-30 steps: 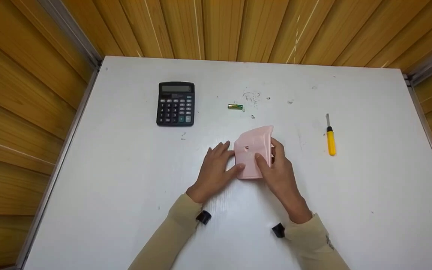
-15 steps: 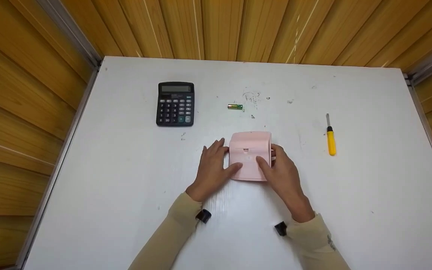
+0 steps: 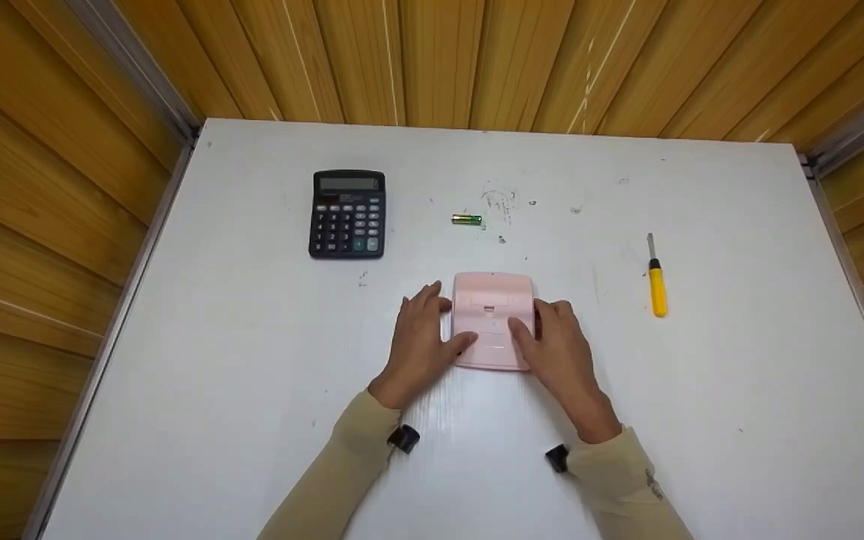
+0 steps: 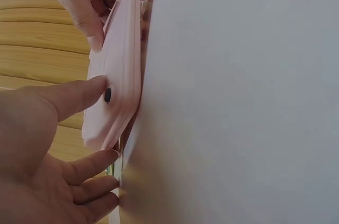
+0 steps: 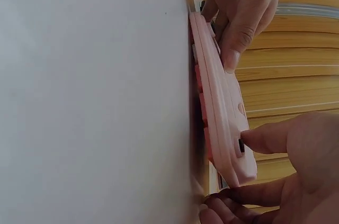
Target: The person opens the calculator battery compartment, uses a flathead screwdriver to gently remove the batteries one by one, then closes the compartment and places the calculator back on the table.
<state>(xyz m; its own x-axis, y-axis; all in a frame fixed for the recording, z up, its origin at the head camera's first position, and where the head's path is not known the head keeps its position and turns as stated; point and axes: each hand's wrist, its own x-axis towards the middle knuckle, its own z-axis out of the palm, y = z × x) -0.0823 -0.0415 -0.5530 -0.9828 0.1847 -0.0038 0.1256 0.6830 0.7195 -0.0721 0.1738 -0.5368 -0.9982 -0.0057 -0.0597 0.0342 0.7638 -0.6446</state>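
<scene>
A pink calculator (image 3: 493, 291) lies with its back up on the white table, battery cover showing. Along its underside, red-pink keys (image 5: 204, 108) peek out in the right wrist view. My left hand (image 3: 421, 346) holds its left side, thumb on the back by a small black foot (image 4: 108, 95) and fingertips at the edge. On the opposite side my right hand (image 3: 563, 352) grips the edge, with the thumb on the back and the fingers bent beside it. Parts of the right fingers are hidden by the calculator.
A black calculator (image 3: 347, 214) lies face up at the back left. Near the back middle is a green battery (image 3: 466, 220). A screwdriver (image 3: 656, 285) with a yellow handle lies to the right. Wood-pattern panels (image 3: 432, 60) border the table.
The pink calculator was tilted with its right side raised; it has come down level, back up, and slightly to the left. Both hands stayed on it.
</scene>
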